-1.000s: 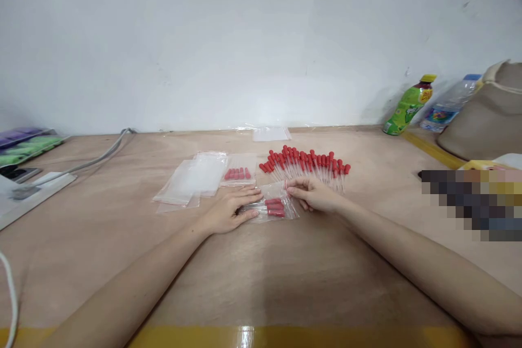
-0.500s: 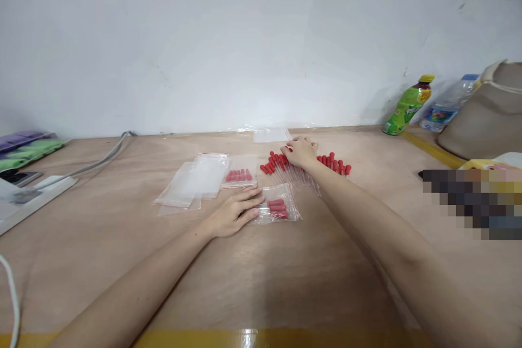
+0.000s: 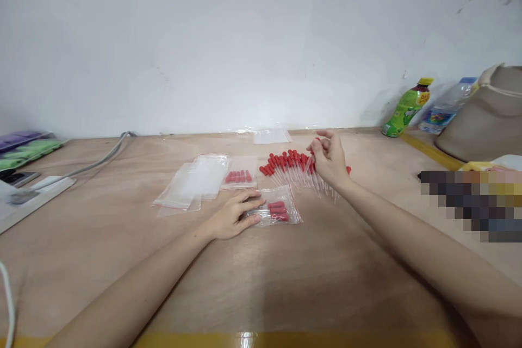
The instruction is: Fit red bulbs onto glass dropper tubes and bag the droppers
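My left hand lies spread on the near end of a clear zip bag that has several red-capped droppers inside. Above the right part of a fanned pile of red-bulbed clear droppers, my right hand pinches one dropper by its red bulb, its clear tube slanting down. Behind the left hand lies another bag with several red bulbs showing in it. Overlapping flat clear bags rest to its left.
A white sheet or bag lies near the wall. On the right stand a green bottle, a clear bottle and a grey-brown container. Purple and green packets, a cable and a white board are at the left.
My right hand has lifted off the pile and moved right, now with a dropper between its fingertips. My left hand stays on the bag, nearly unmoved.
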### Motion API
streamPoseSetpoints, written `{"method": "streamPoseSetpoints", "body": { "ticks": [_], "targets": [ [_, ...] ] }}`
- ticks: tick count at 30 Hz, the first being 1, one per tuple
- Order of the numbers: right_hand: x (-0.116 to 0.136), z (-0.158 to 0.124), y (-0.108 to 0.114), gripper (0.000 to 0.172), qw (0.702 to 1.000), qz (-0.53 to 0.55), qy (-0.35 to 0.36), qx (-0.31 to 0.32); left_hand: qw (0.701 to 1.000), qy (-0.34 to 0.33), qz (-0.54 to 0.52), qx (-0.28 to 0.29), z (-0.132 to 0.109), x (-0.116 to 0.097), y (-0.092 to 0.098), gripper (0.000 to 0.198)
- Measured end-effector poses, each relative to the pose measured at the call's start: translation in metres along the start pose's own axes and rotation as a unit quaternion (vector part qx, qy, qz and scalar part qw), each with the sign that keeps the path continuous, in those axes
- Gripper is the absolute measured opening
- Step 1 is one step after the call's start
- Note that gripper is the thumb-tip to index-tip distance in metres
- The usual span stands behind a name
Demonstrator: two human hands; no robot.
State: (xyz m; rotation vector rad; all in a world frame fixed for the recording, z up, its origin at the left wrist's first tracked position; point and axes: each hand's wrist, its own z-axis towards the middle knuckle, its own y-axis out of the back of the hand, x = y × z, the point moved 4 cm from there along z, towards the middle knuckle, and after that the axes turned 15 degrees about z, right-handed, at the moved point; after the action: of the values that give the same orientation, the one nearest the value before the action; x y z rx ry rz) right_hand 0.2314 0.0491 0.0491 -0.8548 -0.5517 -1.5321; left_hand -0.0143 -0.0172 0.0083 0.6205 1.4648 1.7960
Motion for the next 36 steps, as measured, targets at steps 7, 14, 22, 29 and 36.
{"method": "streamPoseSetpoints", "body": {
  "ticks": [7, 14, 22, 29, 36],
  "targets": [
    [-0.011, -0.063, 0.021, 0.033, 0.978, 0.137, -0.134, -0.082, 1.000, 0.005, 0.018, -0.012, 0.000, -0.002, 0.007, 0.059],
    [-0.018, -0.081, 0.012, 0.032, 0.958, 0.103, -0.268, 0.024, 1.000, 0.001, 0.028, -0.004, 0.001, -0.004, 0.007, 0.057],
    [-0.003, -0.085, 0.001, 0.012, 0.953, -0.190, -0.097, 0.213, 1.000, 0.002, 0.023, -0.005, -0.001, -0.003, 0.007, 0.059],
    [-0.001, -0.089, -0.015, 0.013, 0.949, -0.187, -0.049, 0.250, 1.000, -0.009, 0.014, -0.005, 0.001, -0.002, 0.004, 0.051],
    [0.005, -0.088, -0.011, 0.017, 0.949, -0.195, -0.028, 0.247, 1.000, -0.013, 0.007, 0.011, 0.002, -0.001, 0.000, 0.044]
  ]
}}
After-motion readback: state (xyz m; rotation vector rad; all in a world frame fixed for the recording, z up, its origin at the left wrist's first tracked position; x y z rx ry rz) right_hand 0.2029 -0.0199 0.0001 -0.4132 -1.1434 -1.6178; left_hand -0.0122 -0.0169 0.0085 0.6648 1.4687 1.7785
